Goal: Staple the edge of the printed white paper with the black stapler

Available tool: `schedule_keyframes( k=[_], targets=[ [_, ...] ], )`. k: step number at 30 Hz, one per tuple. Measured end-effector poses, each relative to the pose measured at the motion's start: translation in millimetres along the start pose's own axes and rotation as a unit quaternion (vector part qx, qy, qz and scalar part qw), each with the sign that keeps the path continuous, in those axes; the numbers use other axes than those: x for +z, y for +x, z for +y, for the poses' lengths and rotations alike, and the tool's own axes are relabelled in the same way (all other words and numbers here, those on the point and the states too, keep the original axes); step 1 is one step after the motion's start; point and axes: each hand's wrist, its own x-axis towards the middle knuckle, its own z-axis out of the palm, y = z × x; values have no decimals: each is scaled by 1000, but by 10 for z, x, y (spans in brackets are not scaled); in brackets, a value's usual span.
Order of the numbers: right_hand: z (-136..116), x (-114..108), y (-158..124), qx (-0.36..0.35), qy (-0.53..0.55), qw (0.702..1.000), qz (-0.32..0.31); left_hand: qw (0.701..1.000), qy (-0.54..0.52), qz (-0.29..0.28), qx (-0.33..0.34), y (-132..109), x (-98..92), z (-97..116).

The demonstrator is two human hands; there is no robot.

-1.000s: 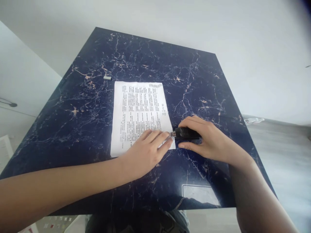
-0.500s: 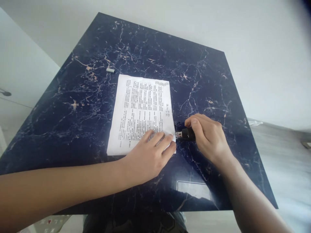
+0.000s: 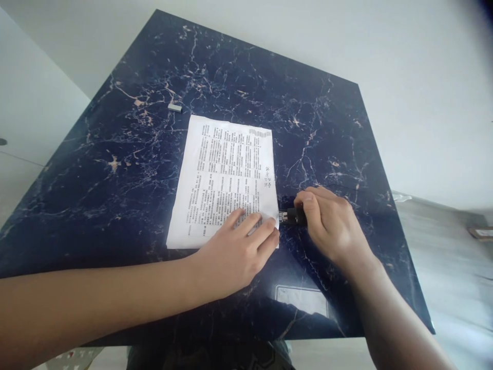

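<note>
A stack of printed paper (image 3: 227,169) lies on the dark marbled table, with handwriting near its right edge. My left hand (image 3: 246,246) rests on the paper's lower right corner, its fingers spread and lying flat. Just right of that corner is a black stapler (image 3: 295,216), its front end at the paper's edge. My right hand (image 3: 333,221) is closed round the stapler's rear part, which the fingers partly hide.
A small grey block, perhaps staples (image 3: 175,108), lies beyond the paper's upper left corner. The blue-black table (image 3: 246,72) reaches a pale wall at the back. A bright reflection shows near its front edge.
The view has shifted slightly. Both hands keep nearly the same places at the paper's corner and on the stapler.
</note>
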Motion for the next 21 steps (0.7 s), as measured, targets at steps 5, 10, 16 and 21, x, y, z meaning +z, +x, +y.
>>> schedule_keyframes(
  k=[5, 10, 16, 21],
  targets=[
    [0, 31, 1, 0, -12, 1000, 15, 1000, 11, -1, 7, -6, -9, 3],
    [-15, 31, 14, -4, -24, 1000, 11, 1000, 20, -1, 3, -10, -13, 11],
    [-15, 28, 13, -2, -38, 999, 5, 1000, 21, -1, 2, -9, -3, 15],
    [-26, 22, 19, 1, -62, 998, -4, 1000, 24, 0, -1, -6, -1, 17]
  ],
)
